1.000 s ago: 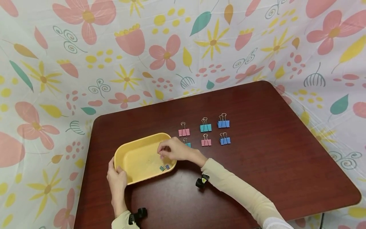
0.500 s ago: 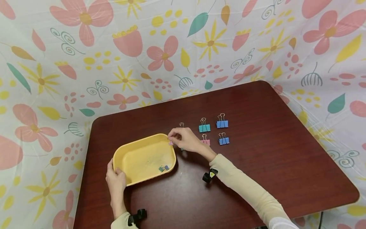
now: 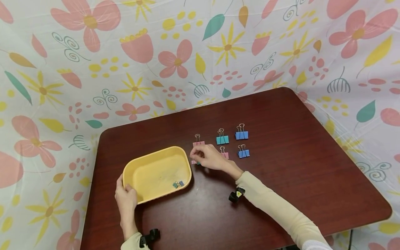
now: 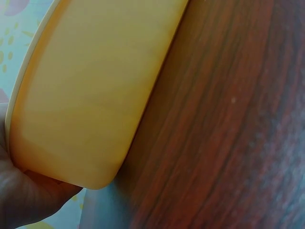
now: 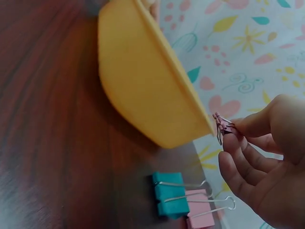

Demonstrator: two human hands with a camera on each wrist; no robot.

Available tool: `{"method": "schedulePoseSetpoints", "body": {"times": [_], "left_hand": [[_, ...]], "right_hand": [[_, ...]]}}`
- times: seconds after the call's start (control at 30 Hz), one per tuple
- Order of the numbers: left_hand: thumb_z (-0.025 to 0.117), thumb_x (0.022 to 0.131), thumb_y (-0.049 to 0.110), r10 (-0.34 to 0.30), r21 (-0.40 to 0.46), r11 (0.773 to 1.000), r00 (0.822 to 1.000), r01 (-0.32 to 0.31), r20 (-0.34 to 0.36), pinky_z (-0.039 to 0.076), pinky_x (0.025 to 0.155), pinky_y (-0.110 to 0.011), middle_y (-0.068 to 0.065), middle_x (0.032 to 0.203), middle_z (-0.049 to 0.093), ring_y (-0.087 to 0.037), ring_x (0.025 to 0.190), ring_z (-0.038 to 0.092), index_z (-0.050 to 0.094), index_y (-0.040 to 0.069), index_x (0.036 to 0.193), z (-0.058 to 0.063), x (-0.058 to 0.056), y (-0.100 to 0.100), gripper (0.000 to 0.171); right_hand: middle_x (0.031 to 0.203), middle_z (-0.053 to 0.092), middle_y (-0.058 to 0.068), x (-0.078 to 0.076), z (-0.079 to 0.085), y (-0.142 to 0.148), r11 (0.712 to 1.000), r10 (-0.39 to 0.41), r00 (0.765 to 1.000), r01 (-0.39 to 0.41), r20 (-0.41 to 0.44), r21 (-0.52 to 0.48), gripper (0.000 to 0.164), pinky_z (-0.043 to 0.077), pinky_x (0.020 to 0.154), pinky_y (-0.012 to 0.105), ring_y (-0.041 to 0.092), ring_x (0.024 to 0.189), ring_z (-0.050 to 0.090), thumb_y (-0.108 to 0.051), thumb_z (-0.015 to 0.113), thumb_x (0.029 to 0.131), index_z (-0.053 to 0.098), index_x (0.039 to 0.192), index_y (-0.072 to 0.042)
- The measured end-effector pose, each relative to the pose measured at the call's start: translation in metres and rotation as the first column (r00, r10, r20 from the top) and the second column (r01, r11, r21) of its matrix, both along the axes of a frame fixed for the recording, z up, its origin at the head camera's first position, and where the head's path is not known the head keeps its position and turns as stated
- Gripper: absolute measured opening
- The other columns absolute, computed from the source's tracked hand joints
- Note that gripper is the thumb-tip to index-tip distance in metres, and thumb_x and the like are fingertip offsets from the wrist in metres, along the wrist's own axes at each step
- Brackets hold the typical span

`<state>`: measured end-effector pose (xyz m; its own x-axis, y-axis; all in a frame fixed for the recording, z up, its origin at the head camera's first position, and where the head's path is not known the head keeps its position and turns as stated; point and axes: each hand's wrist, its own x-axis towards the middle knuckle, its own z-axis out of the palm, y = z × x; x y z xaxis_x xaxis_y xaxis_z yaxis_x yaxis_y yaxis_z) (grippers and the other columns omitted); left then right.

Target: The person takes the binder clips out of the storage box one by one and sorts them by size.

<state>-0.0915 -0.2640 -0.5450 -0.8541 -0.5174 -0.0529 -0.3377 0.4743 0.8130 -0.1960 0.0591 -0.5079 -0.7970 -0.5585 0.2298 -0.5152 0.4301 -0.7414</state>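
Note:
My left hand (image 3: 126, 198) grips the left end of a yellow plastic bin (image 3: 147, 175), thumb over the rim. My right hand (image 3: 208, 157) pinches a small pink binder clip (image 5: 228, 126) between thumb and fingers, just outside the bin's right end. In the head view the hand overlaps a teal binder clip (image 5: 170, 195) and partly covers larger pink clips behind it. A few tiny teal and blue binder clips (image 3: 178, 184) lie in the bin's near right corner.
Larger binder clips stand in two rows right of the bin: a pink one (image 3: 198, 142), a teal one (image 3: 222, 139) and a blue one (image 3: 241, 134) behind, a blue one (image 3: 243, 153) in front. All rest on a dark red-brown table (image 3: 297, 173) before a floral cloth (image 3: 175, 27).
My right hand has lifted the small pink binder clip out of the bin and carried it right, past the rim, over the front row of clips. My left hand keeps its grip.

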Motion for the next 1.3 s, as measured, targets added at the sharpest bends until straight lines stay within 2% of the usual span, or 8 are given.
{"method": "schedulePoseSetpoints", "body": {"times": [0.23,0.47,0.7,0.9,1.17,1.3], "left_hand": [[0.029,0.095,0.009,0.003,0.007,1.000,1.000,-0.003,-0.006,0.044,0.076,-0.043,-0.022,0.130,0.048,-0.032,0.098,0.054,0.032,0.018,0.143,0.001,-0.001,0.001,0.049],[0.030,0.095,0.009,0.004,0.023,1.000,1.000,-0.004,-0.006,0.043,0.079,-0.045,-0.021,0.133,0.046,-0.033,0.101,0.052,0.031,0.018,0.143,0.002,-0.001,0.001,0.049],[0.029,0.095,0.008,0.003,0.023,1.000,1.000,-0.002,-0.020,0.044,0.078,-0.046,-0.021,0.132,0.046,-0.033,0.100,0.053,0.032,0.016,0.143,0.000,-0.001,0.001,0.048],[0.029,0.095,0.009,-0.002,0.029,1.000,1.000,0.003,-0.014,0.044,0.078,-0.046,-0.021,0.133,0.045,-0.033,0.101,0.053,0.030,0.017,0.143,0.000,-0.001,0.001,0.049],[0.029,0.096,0.009,-0.004,0.031,1.000,1.000,0.004,-0.011,0.044,0.078,-0.046,-0.021,0.133,0.045,-0.033,0.101,0.053,0.030,0.019,0.144,-0.001,-0.001,0.000,0.049],[0.029,0.095,0.009,-0.003,0.023,1.000,1.000,0.003,-0.011,0.045,0.077,-0.045,-0.021,0.133,0.046,-0.033,0.100,0.054,0.030,0.019,0.143,-0.001,-0.001,0.000,0.049]], "right_hand": [[0.075,0.062,-0.011,0.006,-0.010,0.007,0.999,0.001,1.000,-0.001,0.004,0.038,0.008,0.047,0.063,0.022,0.002,0.065,0.054,-0.016,0.059,0.088,0.066,0.086,-0.013],[0.075,0.064,-0.006,0.012,-0.022,0.009,0.997,0.044,0.999,-0.046,0.028,0.069,0.008,0.047,0.063,0.024,0.004,0.063,0.055,-0.013,0.058,0.088,0.066,0.088,-0.011],[0.074,0.067,0.000,0.017,-0.036,0.010,0.990,0.110,0.992,-0.114,0.055,0.076,0.010,0.047,0.062,0.018,0.007,0.065,0.061,-0.010,0.057,0.088,0.066,0.085,-0.009],[0.074,0.066,-0.001,0.018,-0.044,0.010,0.990,0.114,0.992,-0.118,0.055,0.080,0.010,0.047,0.060,0.018,0.007,0.064,0.061,-0.009,0.057,0.088,0.066,0.084,-0.009],[0.074,0.065,-0.001,0.019,-0.043,0.009,0.990,0.106,0.994,-0.106,0.005,0.090,0.009,0.047,0.061,0.019,0.002,0.064,0.056,-0.008,0.058,0.087,0.066,0.083,-0.010],[0.076,0.064,-0.004,0.017,-0.038,0.009,0.992,0.074,0.996,-0.069,-0.049,0.105,0.007,0.047,0.062,0.019,0.002,0.066,0.055,-0.009,0.060,0.086,0.067,0.085,-0.011]]}}
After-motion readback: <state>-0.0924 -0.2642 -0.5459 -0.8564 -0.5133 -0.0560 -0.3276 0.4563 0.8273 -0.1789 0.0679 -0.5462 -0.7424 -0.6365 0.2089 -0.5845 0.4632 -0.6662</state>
